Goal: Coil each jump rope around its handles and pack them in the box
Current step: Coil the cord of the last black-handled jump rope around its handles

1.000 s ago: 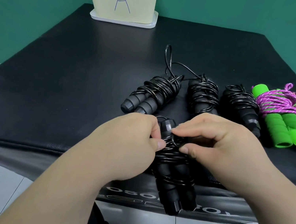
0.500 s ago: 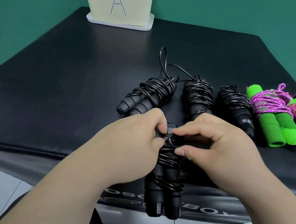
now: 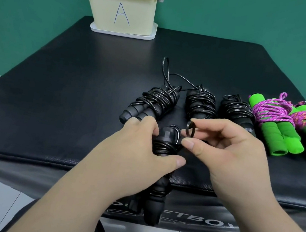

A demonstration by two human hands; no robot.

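Jump ropes point(image 3: 199, 105): four black, two green; one box point(image 3: 104, 9).

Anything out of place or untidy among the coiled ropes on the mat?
Yes. The leftmost black coiled rope has a loose loop sticking out past its handles toward the box, its cord arcing over to the neighbouring black bundle. It is not tucked in.
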